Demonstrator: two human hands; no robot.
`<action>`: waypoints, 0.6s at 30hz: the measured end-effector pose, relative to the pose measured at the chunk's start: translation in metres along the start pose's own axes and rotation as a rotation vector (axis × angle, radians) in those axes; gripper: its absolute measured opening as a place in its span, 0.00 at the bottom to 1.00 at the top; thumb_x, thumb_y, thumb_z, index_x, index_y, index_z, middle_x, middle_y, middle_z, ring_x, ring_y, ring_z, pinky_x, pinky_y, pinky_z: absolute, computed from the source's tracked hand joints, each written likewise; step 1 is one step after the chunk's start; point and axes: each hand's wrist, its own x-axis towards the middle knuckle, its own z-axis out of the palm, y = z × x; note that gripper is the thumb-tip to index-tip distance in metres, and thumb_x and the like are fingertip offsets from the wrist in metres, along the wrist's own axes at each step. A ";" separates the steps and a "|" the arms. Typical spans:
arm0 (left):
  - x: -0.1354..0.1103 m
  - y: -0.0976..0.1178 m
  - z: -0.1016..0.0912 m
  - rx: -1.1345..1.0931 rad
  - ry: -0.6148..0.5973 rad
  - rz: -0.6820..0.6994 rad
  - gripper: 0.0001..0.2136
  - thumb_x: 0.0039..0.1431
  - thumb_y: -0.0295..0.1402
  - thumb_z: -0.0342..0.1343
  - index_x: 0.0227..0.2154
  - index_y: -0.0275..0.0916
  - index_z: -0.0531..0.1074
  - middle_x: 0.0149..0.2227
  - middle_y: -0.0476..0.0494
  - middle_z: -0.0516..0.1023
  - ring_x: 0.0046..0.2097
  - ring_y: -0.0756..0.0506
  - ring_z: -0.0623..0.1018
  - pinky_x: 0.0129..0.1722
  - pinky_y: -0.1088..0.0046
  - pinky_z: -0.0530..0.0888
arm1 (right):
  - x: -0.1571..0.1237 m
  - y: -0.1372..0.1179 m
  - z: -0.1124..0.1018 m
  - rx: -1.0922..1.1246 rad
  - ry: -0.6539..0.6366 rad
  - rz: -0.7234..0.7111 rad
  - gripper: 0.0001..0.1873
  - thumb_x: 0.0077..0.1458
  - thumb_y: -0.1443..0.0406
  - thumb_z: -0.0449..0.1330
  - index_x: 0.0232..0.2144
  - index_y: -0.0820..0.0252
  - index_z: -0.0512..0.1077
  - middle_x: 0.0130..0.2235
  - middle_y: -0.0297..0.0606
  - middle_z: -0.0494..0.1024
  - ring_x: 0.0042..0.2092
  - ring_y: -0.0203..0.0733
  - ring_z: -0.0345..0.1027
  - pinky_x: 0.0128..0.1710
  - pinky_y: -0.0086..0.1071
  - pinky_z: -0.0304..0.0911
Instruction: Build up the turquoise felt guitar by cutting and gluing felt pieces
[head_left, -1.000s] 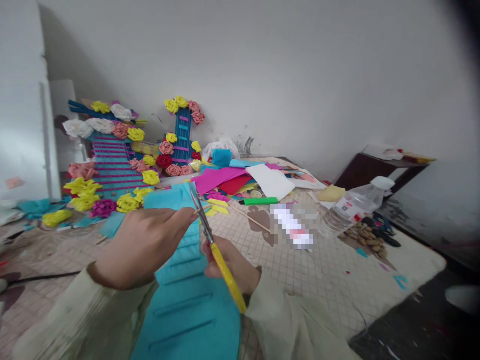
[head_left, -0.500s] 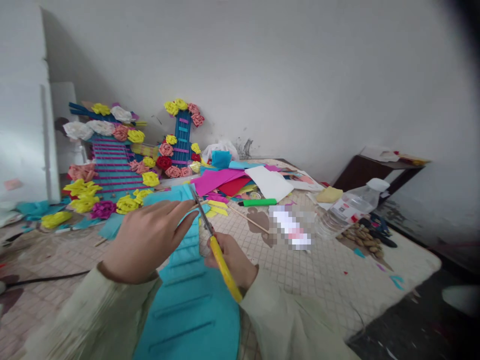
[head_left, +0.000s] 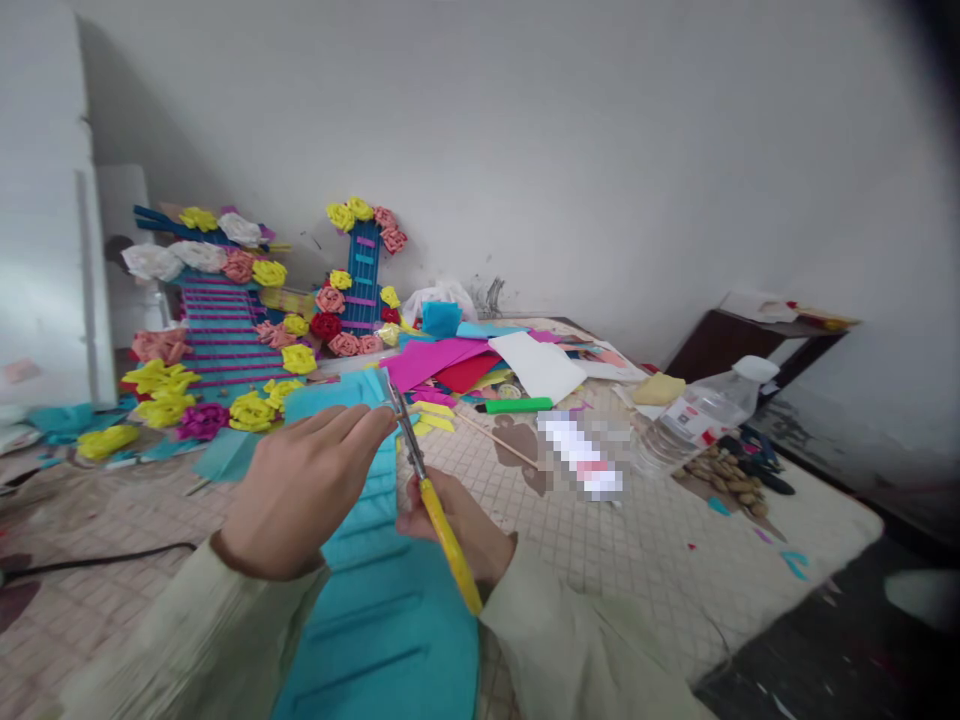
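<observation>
My right hand [head_left: 457, 525] grips yellow-handled scissors [head_left: 429, 498], blades pointing up and away from me. The blade tips meet a thin wooden stick [head_left: 401, 413] that my left hand [head_left: 304, 490] pinches between its fingertips. Both hands hover above a long turquoise foam sheet [head_left: 382, 620] with cut slits that runs from my lap toward the back. The left fingers are pressed together at the stick; the right fingers wrap the scissor handle.
Paper-flower structures [head_left: 225, 320] stand at the back left. Coloured paper sheets [head_left: 465, 360], a green marker [head_left: 519, 405], a wooden skewer [head_left: 499, 440], a plastic bottle [head_left: 701, 410] and nuts [head_left: 731, 478] lie on the checked mat [head_left: 637, 560]. A dark low table [head_left: 739, 340] stands right.
The hands and scissors stay almost in place; my left fingers have closed a little tighter on the stick at the blade tips.
</observation>
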 end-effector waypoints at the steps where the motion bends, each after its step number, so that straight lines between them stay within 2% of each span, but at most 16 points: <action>1: 0.000 0.000 0.001 -0.001 0.002 -0.001 0.09 0.60 0.26 0.42 0.34 0.36 0.68 0.29 0.42 0.77 0.31 0.43 0.76 0.25 0.69 0.68 | 0.000 0.000 0.000 0.005 -0.008 -0.004 0.14 0.41 0.64 0.58 0.20 0.58 0.53 0.21 0.26 0.52 0.24 0.30 0.47 0.24 0.27 0.46; 7: -0.003 -0.004 0.004 -0.019 0.012 0.017 0.08 0.60 0.26 0.43 0.35 0.38 0.66 0.28 0.45 0.77 0.28 0.45 0.76 0.23 0.71 0.66 | 0.000 0.005 0.001 0.032 -0.059 -0.045 0.12 0.40 0.68 0.55 0.19 0.59 0.52 0.20 0.26 0.51 0.23 0.30 0.45 0.21 0.26 0.43; 11: -0.003 -0.011 0.009 -0.025 0.013 0.078 0.07 0.60 0.26 0.42 0.36 0.38 0.66 0.27 0.46 0.77 0.27 0.46 0.76 0.21 0.72 0.64 | 0.000 0.010 0.002 0.109 -0.101 0.016 0.10 0.38 0.67 0.54 0.20 0.58 0.52 0.19 0.25 0.51 0.21 0.28 0.44 0.18 0.25 0.41; 18: -0.004 -0.016 0.016 0.006 0.054 0.096 0.08 0.59 0.25 0.42 0.32 0.39 0.66 0.21 0.49 0.74 0.22 0.47 0.74 0.18 0.73 0.60 | 0.000 0.013 0.004 0.142 -0.073 0.087 0.11 0.37 0.66 0.55 0.19 0.58 0.53 0.16 0.23 0.51 0.18 0.27 0.44 0.16 0.24 0.41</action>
